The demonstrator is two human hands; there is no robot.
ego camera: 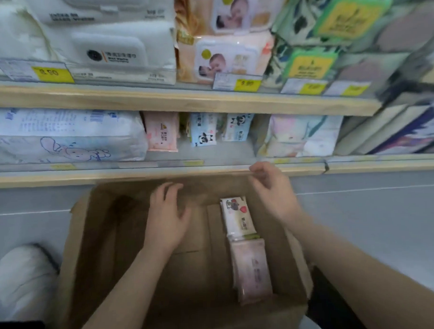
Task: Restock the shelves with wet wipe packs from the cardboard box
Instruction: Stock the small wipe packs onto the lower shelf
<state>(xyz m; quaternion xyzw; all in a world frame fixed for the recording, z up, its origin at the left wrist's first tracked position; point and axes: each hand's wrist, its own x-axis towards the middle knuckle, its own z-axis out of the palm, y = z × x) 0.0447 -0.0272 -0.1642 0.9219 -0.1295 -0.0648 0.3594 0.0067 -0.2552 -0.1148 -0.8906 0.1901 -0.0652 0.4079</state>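
Two hands are hovering over the open cardboard box [95,242] at lower centre of the frame. Left hand [167,219] is sitting inside the box opening, fingers loosely spread and slightly bent, gripping nothing. Right hand [273,189] is sitting at the box's far right corner, just below the lower shelf edge [64,178]; fingers are curling inward, and whether they are pinching the box flap or just touching it, cannot tell.

Wet wipe packs are lying along the right inner side of the box: a white pack with a red heart [237,216] nearer the shelf, a pink pack [251,269] below it toward the bottom of the frame, the two touching end to end.

On the lower shelf, centre frame, small packs are standing upright: a pink one [160,132], then panda-print ones [202,130] just beside it. A large bunny-print pack [62,137] is lying at left, a pastel pack [298,137] at right.

Upper shelf is carrying white lidded packs [108,45] at upper left, baby-photo packs [224,55] at centre, green-yellow packs [306,62] at right, with yellow price tags [53,73] along the edge. A white shoe [23,277] is showing at lower left on the grey floor [373,220].
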